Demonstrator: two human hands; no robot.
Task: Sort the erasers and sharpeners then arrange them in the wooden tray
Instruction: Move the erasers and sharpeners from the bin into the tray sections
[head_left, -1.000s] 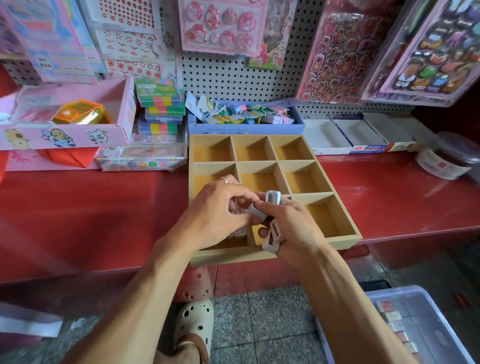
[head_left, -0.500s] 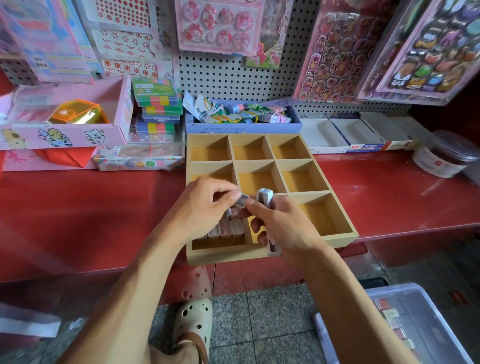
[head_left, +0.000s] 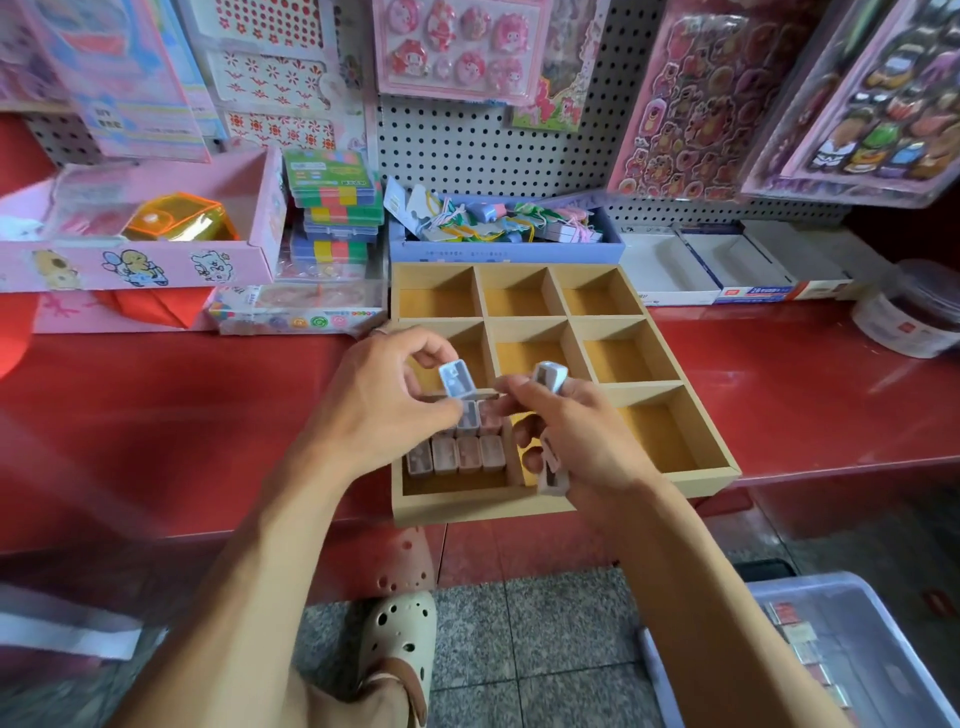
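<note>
The left hand (head_left: 384, 410) pinches a sharpener (head_left: 457, 378) directly above the near-left tray (head_left: 545, 506) compartment; the right hand (head_left: 576, 441) grips further sharpeners beside it.

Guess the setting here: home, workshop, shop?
Likely a stationery shop: sticker sheets hang on a pegboard, and boxed stock sits on the red counter behind the wooden tray.

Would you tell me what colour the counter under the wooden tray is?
Glossy red; the counter shows best in the head view.
</note>
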